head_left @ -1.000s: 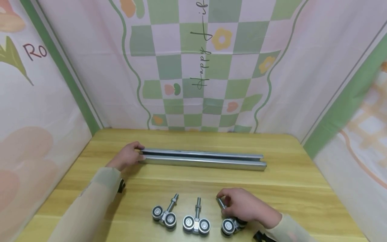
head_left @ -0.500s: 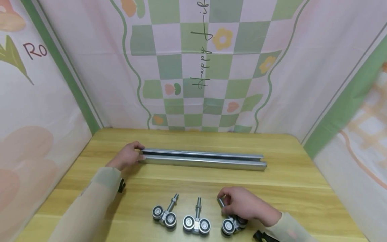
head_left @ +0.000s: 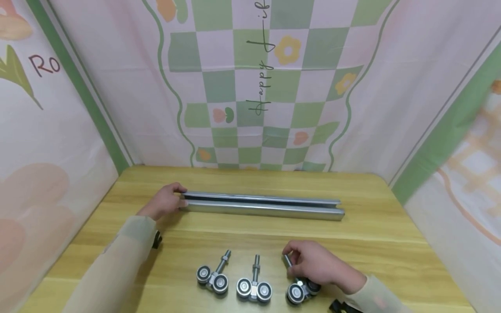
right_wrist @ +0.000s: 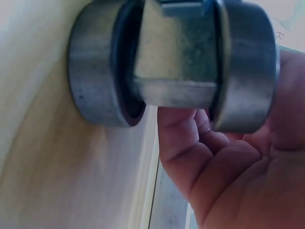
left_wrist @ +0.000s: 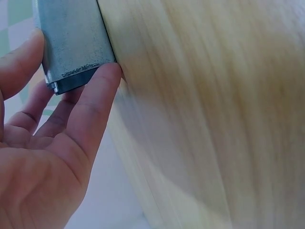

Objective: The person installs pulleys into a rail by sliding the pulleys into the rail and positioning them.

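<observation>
The wooden table reads as a clock face, twelve at its far edge. The metal rail lies across the upper half, from about ten o'clock to just past two, its long slot facing up. The left hand holds the rail's end at ten o'clock; the left wrist view shows thumb and fingers spread to either side of the metal, pinching it, with one fingertip at the corner next to the tabletop.

Three wheeled pieces sit in the lower half, each with a bolt. The left roller trolley is between seven and eight o'clock, its bolt aimed at one; the middle roller trolley is at six, bolt toward twelve. The two stand near each other without touching. The right roller trolley is between four and five, bolt leaning toward eleven (whether its wheels bear on the wood, I cannot tell). The right hand pinches this bolt between thumb and fingers, covering part of the trolley. Up close, the right wrist view shows two steel wheels with a metal block between them, curled fingers behind.

Pale sleeves reach in from seven and four o'clock. Beyond twelve hangs a green-and-white checked cloth with yellow flowers and the word "Happy".
</observation>
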`<move>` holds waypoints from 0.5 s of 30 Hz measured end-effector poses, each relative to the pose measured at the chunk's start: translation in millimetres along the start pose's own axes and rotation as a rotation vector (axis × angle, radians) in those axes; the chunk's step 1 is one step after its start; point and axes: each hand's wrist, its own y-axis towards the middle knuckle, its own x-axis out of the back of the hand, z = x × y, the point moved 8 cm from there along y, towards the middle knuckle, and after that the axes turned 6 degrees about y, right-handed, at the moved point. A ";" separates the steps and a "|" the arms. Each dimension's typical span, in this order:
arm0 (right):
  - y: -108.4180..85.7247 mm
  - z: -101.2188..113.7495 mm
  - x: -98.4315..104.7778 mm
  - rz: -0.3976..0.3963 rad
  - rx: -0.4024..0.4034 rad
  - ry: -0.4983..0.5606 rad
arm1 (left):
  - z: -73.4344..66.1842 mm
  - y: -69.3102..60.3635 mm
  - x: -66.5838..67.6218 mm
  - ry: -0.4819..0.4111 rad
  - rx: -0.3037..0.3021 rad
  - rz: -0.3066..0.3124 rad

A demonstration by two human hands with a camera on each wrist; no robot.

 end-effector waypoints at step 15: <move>-6.2 -4.6 2.2 -0.063 -0.032 0.014 | -0.2 -0.7 -0.1 0.004 -0.001 0.006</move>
